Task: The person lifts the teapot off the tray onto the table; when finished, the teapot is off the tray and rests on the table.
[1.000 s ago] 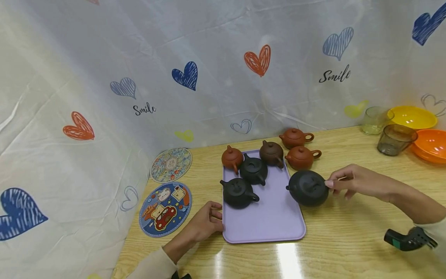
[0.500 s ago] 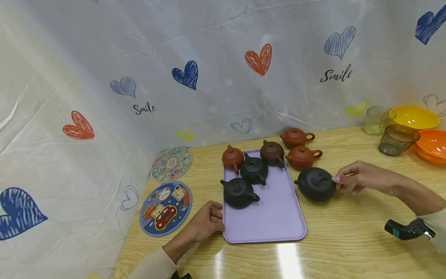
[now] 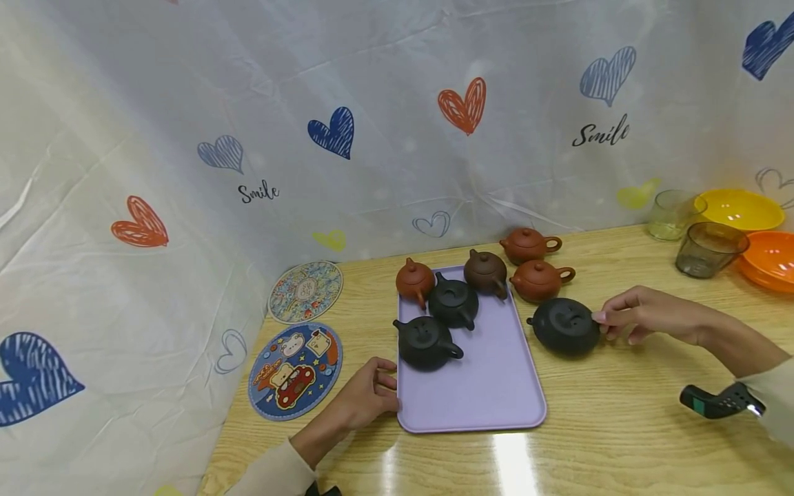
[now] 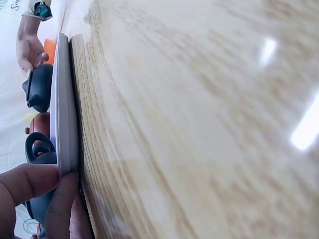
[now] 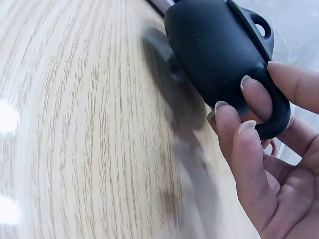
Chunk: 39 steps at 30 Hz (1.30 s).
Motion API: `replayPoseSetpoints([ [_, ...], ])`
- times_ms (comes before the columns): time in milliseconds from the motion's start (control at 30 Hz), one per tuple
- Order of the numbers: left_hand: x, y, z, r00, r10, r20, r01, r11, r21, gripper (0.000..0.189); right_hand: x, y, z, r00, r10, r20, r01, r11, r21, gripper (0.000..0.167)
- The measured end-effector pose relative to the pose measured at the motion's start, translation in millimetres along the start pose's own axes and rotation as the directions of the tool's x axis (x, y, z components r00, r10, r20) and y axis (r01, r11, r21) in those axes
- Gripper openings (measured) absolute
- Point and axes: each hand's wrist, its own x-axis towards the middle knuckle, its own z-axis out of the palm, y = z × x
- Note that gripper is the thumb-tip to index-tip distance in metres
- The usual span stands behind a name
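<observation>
My right hand (image 3: 639, 315) grips the handle of a black teapot (image 3: 566, 326), just right of the lilac tray (image 3: 471, 406). In the right wrist view the fingers curl through the handle loop, with the black teapot (image 5: 214, 50) close over the wood. My left hand (image 3: 367, 396) pinches the left rim of the tray; thumb and fingers meet on the tray's edge (image 4: 65, 109) in the left wrist view. On the tray sit two black teapots, one at the left (image 3: 424, 342) and one behind it (image 3: 453, 303), a red-brown teapot (image 3: 413, 281) and a dark brown teapot (image 3: 484, 272).
Two red-brown teapots, one nearer (image 3: 537, 280) and one farther (image 3: 526, 246), stand beyond the tray's right corner. A smoky glass (image 3: 709, 251), a clear glass (image 3: 668, 217), a yellow bowl (image 3: 738, 209) and an orange bowl (image 3: 772, 258) stand far right. Two round mats, one blue (image 3: 294, 372), lie left.
My right hand has carried the black teapot rightward, from over the tray's right edge to just beside it; in the last half second it barely moves. The left hand stays at the tray rim.
</observation>
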Motion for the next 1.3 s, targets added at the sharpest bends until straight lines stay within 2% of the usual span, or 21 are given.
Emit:
replayPoseSetpoints([
  [467,0.0,-0.5,0.7,1.000,0.002,0.003,-0.002,1.000,-0.019,0.062,9.7,-2.7,6.1,0.999,0.005,0.042,-0.007,0.999,0.047,0.034],
  [800,0.2,1.1,0.5,1.000,0.008,0.001,-0.008,1.000,0.000,0.061,11.2,-5.6,4.1,0.998,0.021,0.062,-0.023,1.000,0.019,0.036],
  [1033,0.3,0.0,-0.1,1.000,0.002,-0.009,-0.002,1.000,0.004,0.062,10.9,-6.9,4.0,0.999,0.044,0.030,-0.043,0.999,-0.013,0.029],
  [1300,1.0,-2.0,-0.1,1.000,0.007,-0.007,-0.007,1.000,-0.004,0.062,10.9,-6.4,8.3,0.998,0.068,-0.017,-0.068,0.997,-0.027,0.030],
])
